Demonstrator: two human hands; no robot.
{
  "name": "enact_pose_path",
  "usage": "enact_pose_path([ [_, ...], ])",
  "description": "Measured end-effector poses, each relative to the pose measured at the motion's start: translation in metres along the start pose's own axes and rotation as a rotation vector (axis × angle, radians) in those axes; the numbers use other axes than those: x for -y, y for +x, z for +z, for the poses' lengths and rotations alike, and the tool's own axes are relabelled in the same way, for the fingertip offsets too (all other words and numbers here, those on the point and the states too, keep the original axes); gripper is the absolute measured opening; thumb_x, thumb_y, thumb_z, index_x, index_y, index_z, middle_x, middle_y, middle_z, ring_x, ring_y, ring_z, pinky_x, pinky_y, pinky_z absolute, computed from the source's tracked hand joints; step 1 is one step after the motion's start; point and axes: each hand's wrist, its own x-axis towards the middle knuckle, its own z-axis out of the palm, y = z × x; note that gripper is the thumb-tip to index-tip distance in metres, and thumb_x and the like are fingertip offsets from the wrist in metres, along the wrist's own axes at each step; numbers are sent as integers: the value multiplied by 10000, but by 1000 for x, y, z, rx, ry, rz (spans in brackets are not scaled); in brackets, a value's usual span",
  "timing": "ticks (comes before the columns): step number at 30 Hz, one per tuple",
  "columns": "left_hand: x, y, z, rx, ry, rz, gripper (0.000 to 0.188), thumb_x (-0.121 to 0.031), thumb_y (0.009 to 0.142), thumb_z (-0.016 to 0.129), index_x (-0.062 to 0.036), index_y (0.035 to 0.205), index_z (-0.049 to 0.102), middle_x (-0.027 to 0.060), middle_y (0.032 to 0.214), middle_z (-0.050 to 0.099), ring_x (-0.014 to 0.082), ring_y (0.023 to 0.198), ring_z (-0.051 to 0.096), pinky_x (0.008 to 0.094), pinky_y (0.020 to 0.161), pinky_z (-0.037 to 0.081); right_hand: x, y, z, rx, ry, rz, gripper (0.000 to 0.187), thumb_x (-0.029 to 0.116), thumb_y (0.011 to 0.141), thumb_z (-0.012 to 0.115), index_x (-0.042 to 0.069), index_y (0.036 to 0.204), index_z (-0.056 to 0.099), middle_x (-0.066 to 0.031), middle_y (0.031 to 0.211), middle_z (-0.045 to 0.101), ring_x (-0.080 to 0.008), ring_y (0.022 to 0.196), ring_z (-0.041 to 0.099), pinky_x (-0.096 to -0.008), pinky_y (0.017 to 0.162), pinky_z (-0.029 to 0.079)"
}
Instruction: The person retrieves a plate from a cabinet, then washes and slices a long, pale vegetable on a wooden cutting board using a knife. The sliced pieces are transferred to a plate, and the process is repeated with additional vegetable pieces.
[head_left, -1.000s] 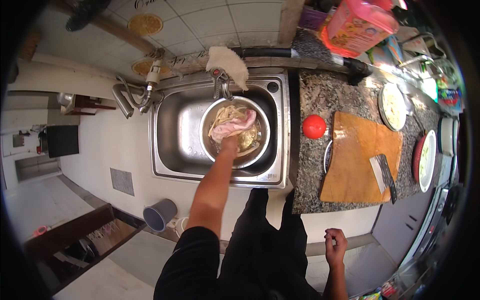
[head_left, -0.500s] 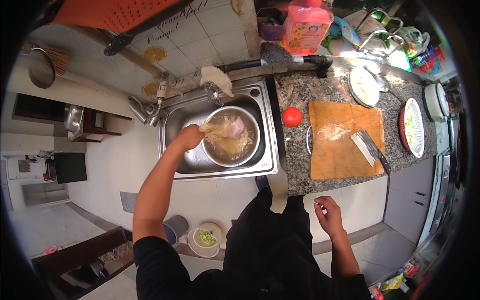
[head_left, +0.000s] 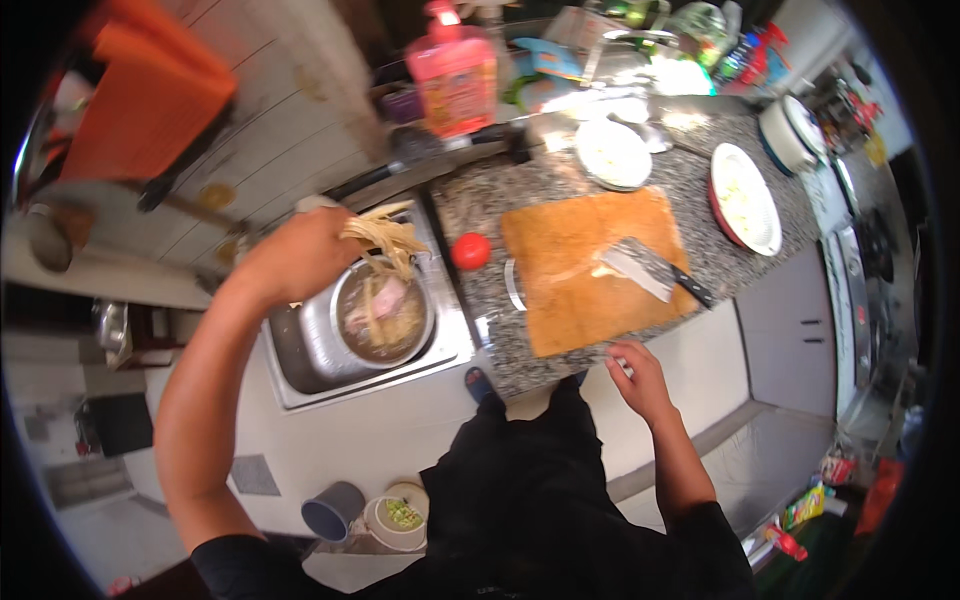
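My left hand (head_left: 303,250) is closed around a bunch of wet, pale yellow strips (head_left: 388,238) that look like soaked tofu skin. It holds them up over the far side of a round metal pot (head_left: 318,338). Cloudy water fills the pot, with more strips and a pink piece (head_left: 386,296) in it, perhaps meat. The pot stands in the steel sink (head_left: 455,335). Low in front of the counter, my right hand (head_left: 640,378) hangs loosely curled, a gap between thumb and fingers. I see nothing held in it.
A red tomato (head_left: 471,251) sits beside the wooden cutting board (head_left: 570,310), where a cleaver (head_left: 645,268) lies. Further right are a white plate (head_left: 612,155) and a red-and-white basket (head_left: 745,200) of pale pieces. A pink bottle (head_left: 452,80) stands behind. Buckets (head_left: 333,510) are on the floor.
My left hand has lifted the bunch of strips out of the pot's water and up toward the wall. The view has shifted right and tilted. My right hand keeps its loose curl.
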Motion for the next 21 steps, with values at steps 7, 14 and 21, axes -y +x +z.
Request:
enact_pose_path([
  [7, -164, 79, 20, 68, -182, 163, 278, -143, 871, 527, 51, 1041, 628, 191, 869, 672, 220, 794, 627, 366, 770, 495, -149, 48, -77, -223, -523, 22, 476, 126, 759, 718, 49, 1205, 572, -167, 1194, 556, -365, 1147, 499, -437, 961, 415],
  [14, -206, 175, 201, 50, -680, 124, 355, -84, 903, 510, 6, 1245, 543, 32, 843, 598, 146, 748, 537, 301, 710, 470, -238, 92, -114, -55, -649, 89, 444, 200, 755, 657, 74, 1175, 583, -119, 1075, 601, -307, 1034, 594, -426, 896, 456],
  [21, -155, 175, 360, -143, -113, -89, 562, -176, 835, 626, -61, 1364, 476, 206, 1116, 612, 363, 1051, 582, 430, 937, 455, -229, 76, -195, 313, -266, 287, 373, 209, 735, 652, 19, 1039, 550, -208, 866, 652, -394, 841, 647, -453, 743, 507],
])
